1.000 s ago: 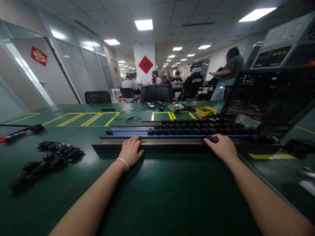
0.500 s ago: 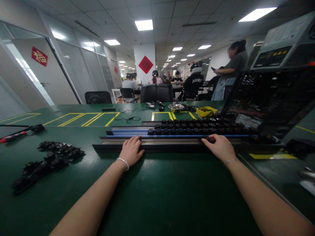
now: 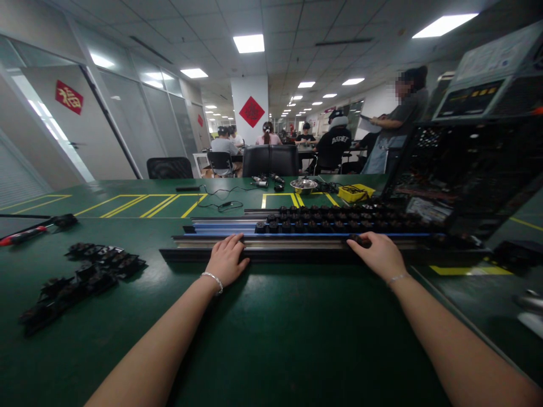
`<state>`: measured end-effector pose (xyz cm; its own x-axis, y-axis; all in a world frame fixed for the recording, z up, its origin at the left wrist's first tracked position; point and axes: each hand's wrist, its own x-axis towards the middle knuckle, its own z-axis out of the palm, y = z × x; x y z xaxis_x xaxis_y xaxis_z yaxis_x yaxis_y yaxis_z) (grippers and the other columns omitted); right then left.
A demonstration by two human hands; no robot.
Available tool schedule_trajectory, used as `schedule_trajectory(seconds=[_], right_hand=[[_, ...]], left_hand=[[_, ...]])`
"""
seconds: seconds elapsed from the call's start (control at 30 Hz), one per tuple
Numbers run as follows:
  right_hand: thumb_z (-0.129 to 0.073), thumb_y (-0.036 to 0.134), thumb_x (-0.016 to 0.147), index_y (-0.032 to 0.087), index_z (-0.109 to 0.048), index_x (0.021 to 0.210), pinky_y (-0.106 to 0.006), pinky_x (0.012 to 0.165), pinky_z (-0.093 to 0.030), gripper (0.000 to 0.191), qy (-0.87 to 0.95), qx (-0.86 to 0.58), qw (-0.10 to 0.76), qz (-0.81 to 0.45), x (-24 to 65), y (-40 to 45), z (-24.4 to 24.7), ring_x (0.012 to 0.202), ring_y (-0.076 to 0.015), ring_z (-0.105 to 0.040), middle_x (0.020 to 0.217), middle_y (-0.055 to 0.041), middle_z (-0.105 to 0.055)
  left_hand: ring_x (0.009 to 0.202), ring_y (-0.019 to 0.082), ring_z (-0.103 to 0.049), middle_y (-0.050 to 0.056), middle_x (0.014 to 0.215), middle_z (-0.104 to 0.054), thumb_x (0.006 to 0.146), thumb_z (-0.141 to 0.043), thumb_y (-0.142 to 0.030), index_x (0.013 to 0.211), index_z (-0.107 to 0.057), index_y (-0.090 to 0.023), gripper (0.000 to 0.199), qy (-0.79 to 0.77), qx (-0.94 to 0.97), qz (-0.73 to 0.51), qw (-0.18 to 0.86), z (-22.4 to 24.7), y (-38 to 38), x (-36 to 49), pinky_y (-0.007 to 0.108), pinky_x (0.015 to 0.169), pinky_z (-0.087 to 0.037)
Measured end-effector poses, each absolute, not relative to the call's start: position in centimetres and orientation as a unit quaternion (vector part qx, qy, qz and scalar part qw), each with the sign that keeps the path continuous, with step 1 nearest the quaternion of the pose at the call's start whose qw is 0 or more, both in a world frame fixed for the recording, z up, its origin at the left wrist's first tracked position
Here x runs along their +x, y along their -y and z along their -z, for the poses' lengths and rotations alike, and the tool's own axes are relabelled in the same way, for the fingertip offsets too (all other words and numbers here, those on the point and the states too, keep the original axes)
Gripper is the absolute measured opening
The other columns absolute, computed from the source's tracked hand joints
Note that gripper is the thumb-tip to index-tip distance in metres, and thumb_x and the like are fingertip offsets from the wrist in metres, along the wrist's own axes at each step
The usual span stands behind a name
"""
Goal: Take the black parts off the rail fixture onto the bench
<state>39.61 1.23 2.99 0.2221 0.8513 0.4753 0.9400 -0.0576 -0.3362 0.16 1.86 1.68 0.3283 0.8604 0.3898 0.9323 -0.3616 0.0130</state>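
Note:
A long black rail point(image 3: 288, 256) with a pale metal channel lies crosswise in front of me. My left hand point(image 3: 225, 259) clasps it left of the middle, fingers over the top and thumb along the near side. Farther right, my right hand point(image 3: 379, 254) has thumb and fingers closed on a small black part point(image 3: 358, 241) at the channel. Its underside is hidden, so I cannot tell how it sits there. Just behind, several small black knob-like parts point(image 3: 299, 226) stand in rows on more rails with blue strips point(image 3: 220, 227).
Piles of black parts point(image 3: 91, 274) lie left, near a red-handled screwdriver point(image 3: 25, 234). A metal bowl point(image 3: 304, 185), a yellow tray point(image 3: 355, 192) and cables point(image 3: 229, 204) are farther back. A dark open-fronted case point(image 3: 462, 175) stands right. Several people sit beyond; one person point(image 3: 401, 121) stands.
Both my hands and the rail hold the same places. At the back right, the standing person has moved slightly, and the flat thing in that person's hands is tilted differently.

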Motion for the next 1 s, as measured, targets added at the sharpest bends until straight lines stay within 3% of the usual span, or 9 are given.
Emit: schedule_trajectory(seconds=[0.67,1.0], right_hand=[[-0.049,0.055,0.076,0.019,-0.065,0.083,-0.037,0.079,-0.044,0.04,0.672,-0.68,0.278,0.092,39.06,-1.35,-2.73,0.094,-0.0258,-0.056,0.091,-0.0094,-0.065],[-0.048,0.056,0.077,0.018,-0.066,0.086,-0.038,0.082,-0.045,0.043,0.687,-0.664,0.274,0.108,39.24,-1.52,-2.44,0.097,-0.0259,-0.056,0.094,-0.0096,-0.067]], left_hand=[[0.129,0.025,-0.035,0.004,0.14,-0.043,0.078,-0.051,-0.037,0.1,-0.058,-0.025,0.026,0.559,-0.806,0.163,0.107,-1.72,-1.81,0.17,0.045,0.103,-0.03],[0.129,0.024,-0.035,0.003,0.14,-0.042,0.08,-0.049,-0.037,0.114,-0.054,-0.027,0.036,0.557,-0.808,0.161,0.11,-1.71,-1.8,0.17,0.044,0.103,-0.03]])
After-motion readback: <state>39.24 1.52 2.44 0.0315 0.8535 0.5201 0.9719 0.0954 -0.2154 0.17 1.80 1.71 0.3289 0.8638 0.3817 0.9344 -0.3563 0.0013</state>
